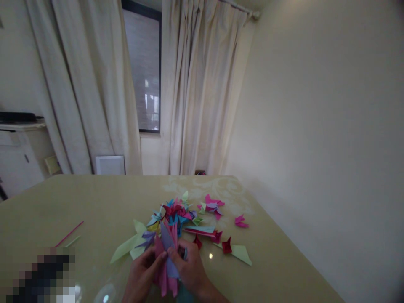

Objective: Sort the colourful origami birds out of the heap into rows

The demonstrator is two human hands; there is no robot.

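Observation:
My left hand (142,275) and my right hand (189,269) meet at the table's near edge, both closed on a bundle of folded paper pieces (167,252), pink with one purple piece in front. My right thumb presses on the purple piece. Just beyond the hands lies a heap of coloured origami pieces (178,214) in pink, blue, green, yellow and purple. Pale green leaf-shaped papers (126,248) lie to the left of the bundle.
Loose folded pieces (241,221) and a green leaf shape (241,253) lie to the right on the beige table (94,202). Thin pink and green sticks (69,234) lie at left. A blurred patch sits bottom left. Curtains, a window and a wall stand behind.

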